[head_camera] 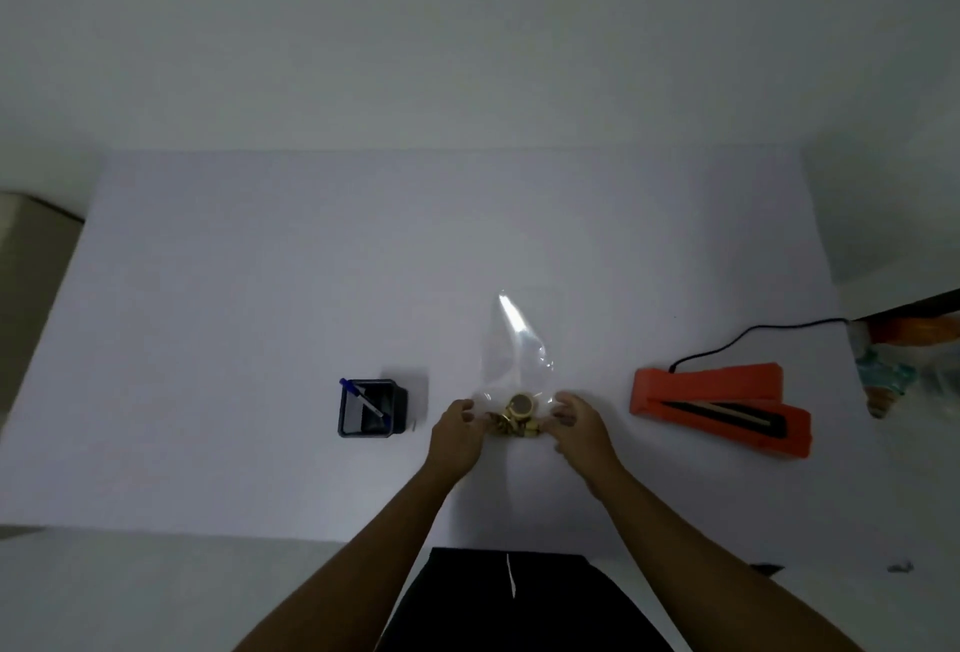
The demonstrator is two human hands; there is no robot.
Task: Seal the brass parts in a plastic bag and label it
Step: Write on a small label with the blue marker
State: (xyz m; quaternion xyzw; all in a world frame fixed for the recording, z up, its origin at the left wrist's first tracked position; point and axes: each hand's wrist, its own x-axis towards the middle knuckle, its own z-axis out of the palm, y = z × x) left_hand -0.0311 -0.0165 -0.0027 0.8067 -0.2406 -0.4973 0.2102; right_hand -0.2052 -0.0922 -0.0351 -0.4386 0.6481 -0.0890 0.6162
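Observation:
A clear plastic bag (514, 344) lies on the white table, its open end pointing away from me. Several brass parts (519, 415) are bunched at its near end, seemingly inside the bag. My left hand (460, 430) cups the left side of the pile and my right hand (576, 425) the right side. The fingers of both hands curl around the bag's bottom and touch it. How firm either grip is stays unclear.
A dark pen holder (370, 408) with a blue pen (361, 395) stands left of the hands. An orange heat sealer (722, 407), jaw open, sits to the right with a black cord (748, 337) running back. Coloured items (893, 365) lie at the right edge.

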